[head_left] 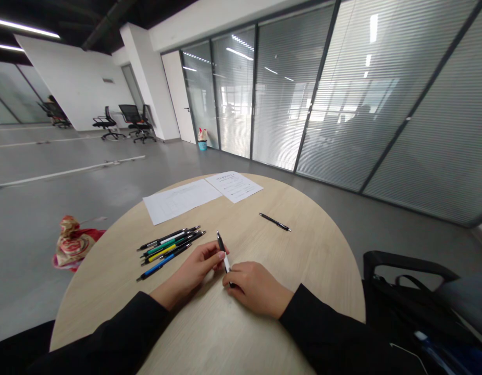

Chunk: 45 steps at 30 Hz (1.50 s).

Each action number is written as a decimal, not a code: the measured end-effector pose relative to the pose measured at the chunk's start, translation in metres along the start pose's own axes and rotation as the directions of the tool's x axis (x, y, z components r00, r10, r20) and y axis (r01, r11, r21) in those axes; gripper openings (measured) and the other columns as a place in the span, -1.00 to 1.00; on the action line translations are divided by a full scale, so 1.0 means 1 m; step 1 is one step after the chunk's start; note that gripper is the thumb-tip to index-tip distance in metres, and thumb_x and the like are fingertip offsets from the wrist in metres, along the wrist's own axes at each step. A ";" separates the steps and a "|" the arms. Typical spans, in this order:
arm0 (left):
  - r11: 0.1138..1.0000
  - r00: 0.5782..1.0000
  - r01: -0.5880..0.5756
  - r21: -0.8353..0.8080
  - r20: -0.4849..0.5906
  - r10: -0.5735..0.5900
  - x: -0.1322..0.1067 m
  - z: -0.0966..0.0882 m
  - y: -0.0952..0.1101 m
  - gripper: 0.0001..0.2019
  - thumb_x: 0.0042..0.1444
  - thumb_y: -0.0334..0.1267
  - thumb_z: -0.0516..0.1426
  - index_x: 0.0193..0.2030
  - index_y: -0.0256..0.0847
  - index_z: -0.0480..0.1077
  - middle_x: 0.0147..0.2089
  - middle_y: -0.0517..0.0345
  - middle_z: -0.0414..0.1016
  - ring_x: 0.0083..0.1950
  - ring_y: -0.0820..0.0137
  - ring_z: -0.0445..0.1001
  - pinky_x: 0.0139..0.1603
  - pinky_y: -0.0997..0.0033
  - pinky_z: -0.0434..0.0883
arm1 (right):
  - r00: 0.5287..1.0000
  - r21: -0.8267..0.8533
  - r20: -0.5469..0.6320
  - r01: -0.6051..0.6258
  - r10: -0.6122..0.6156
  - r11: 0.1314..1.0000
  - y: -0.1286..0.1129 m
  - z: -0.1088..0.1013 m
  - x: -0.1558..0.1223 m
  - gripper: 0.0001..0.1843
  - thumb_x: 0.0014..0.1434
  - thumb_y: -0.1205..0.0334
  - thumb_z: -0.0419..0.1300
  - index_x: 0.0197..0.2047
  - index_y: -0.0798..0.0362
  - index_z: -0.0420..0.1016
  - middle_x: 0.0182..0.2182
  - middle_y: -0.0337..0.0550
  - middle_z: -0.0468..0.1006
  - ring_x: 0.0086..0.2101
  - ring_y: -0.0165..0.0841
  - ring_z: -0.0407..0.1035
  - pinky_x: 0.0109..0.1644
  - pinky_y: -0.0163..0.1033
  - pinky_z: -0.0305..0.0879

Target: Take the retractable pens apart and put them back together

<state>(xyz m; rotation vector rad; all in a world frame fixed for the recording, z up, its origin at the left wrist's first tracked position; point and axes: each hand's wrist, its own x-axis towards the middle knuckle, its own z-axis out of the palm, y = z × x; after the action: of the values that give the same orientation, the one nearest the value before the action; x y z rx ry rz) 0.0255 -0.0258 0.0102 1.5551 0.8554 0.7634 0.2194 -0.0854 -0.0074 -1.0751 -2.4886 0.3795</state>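
Between my hands is a black-and-white pen [226, 261], tilted with its tip pointing up and away from me. My left hand [204, 263] pinches the pen around its middle. Lower down, my right hand [254, 285] has its fingers closed around the pen's rear end, partly hiding it. Several pens [168, 247] with black, white, green, yellow and blue barrels lie side by side to the left of my left hand. A single black pen [274, 222] rests apart, farther back on the right.
The round wooden table [319, 255] carries two printed sheets, a left sheet [182, 200] and a right sheet [235, 186], at its far side. A black chair [410, 265] with a bag stands at the right. On the floor at left is a red-and-gold bundle [74, 242].
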 end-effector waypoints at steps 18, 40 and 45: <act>0.999 0.992 0.021 0.033 -0.126 -0.017 0.000 0.000 0.002 -0.72 0.11 -0.03 0.24 -0.30 -0.23 0.42 -0.45 0.23 0.39 -0.42 0.43 0.29 -0.36 0.43 0.26 | 0.927 0.118 -0.180 -0.310 0.328 0.943 0.017 -0.010 -0.001 -0.86 0.30 0.36 0.20 -0.07 0.05 0.40 -0.27 -0.15 0.55 -0.25 -0.28 0.42 -0.17 -0.25 0.20; 0.987 0.994 0.068 0.145 0.074 -0.080 0.002 -0.011 -0.010 -0.71 0.20 -0.03 0.19 -0.13 -0.22 0.37 -0.34 0.19 0.38 -0.31 0.38 0.32 -0.24 0.36 0.26 | 0.616 -0.062 -0.472 -0.737 0.631 0.673 0.150 -0.036 -0.032 -0.90 0.18 0.29 0.30 -0.35 0.06 0.65 -0.32 -0.06 0.56 -0.22 -0.22 0.35 -0.06 -0.20 0.14; 0.983 0.992 0.069 0.170 0.089 -0.085 0.001 -0.011 -0.009 -0.70 0.18 -0.01 0.19 -0.15 -0.21 0.38 -0.33 0.20 0.38 -0.29 0.36 0.33 -0.22 0.36 0.27 | 0.610 -0.088 -0.481 -0.748 0.630 0.657 0.151 -0.033 -0.029 -0.90 0.19 0.28 0.29 -0.32 0.06 0.66 -0.29 -0.02 0.54 -0.17 -0.17 0.30 -0.06 -0.19 0.12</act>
<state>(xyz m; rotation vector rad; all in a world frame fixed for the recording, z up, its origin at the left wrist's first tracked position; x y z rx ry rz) 0.0156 -0.0180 0.0028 1.6822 0.9217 0.5681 0.3481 -0.0036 -0.0460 -2.0188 -1.6726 -0.0221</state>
